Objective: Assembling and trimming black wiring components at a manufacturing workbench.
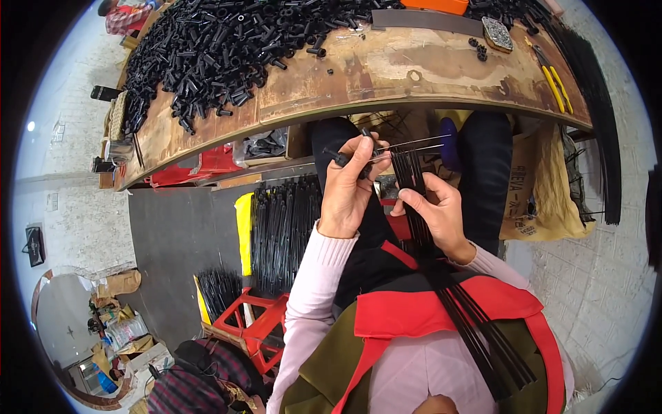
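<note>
Below the workbench (386, 72), left hand (347, 190) pinches a black tube (338, 158); right hand (441, 217) grips black rods (414, 186).

The left hand (347, 188) pinches a small black plastic tube (338, 158) with thin metal wires (414, 145) running right from it. Just right, the right hand (438, 215) grips a bundle of black rods (414, 186) reaching near over the lap. Far beyond, a worn wooden workbench (386, 76) carries a heap of black tubes (214, 48).
</note>
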The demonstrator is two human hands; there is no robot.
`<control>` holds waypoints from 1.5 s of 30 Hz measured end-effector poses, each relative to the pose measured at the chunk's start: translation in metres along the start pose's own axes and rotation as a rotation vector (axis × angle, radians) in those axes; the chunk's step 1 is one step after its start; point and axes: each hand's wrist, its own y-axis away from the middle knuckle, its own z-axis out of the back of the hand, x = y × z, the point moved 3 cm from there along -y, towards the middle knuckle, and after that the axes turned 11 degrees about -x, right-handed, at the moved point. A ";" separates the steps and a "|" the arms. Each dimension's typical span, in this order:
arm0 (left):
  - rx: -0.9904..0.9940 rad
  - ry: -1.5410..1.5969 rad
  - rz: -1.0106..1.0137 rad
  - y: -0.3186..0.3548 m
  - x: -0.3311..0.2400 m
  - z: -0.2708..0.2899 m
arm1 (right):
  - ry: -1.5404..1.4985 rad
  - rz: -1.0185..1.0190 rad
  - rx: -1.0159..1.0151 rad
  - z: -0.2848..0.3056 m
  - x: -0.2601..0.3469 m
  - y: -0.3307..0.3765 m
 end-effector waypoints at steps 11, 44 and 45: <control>0.017 -0.016 -0.001 0.004 -0.001 0.006 | 0.005 -0.010 0.010 -0.004 -0.006 0.005; 0.033 -0.072 -0.049 -0.004 0.003 0.004 | 0.025 -0.002 -0.009 -0.001 -0.012 -0.005; 0.033 -0.072 -0.049 -0.004 0.003 0.004 | 0.019 -0.004 -0.011 -0.002 -0.012 -0.005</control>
